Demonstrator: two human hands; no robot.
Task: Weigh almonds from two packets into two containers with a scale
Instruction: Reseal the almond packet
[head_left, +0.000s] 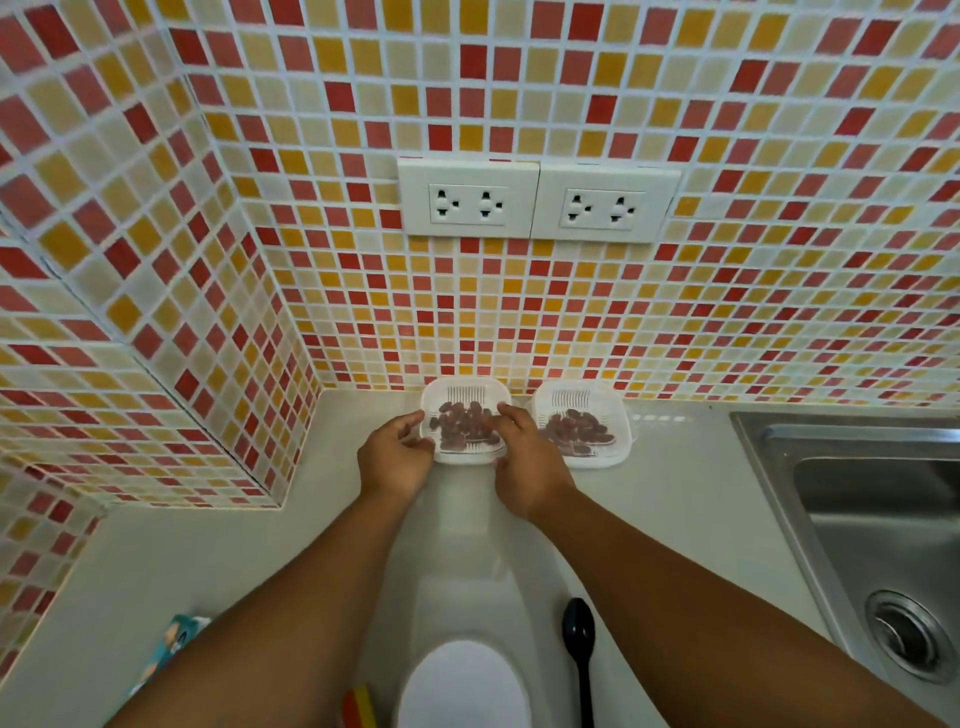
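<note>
Gripping the left container (464, 422) of almonds (464, 423) by its sides, both hands (397, 454) (524, 460) could tip it, spilling nuts onto the surface (675, 499).

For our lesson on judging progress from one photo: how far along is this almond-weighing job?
Done, it seems: both containers hold almonds, the left one and the right one, by the wall. In hand: the left hand and right hand hold the left container at its sides. The scale sits bare near the camera, a black spoon beside it. Left: little that shows; the weights cannot be checked.
</note>
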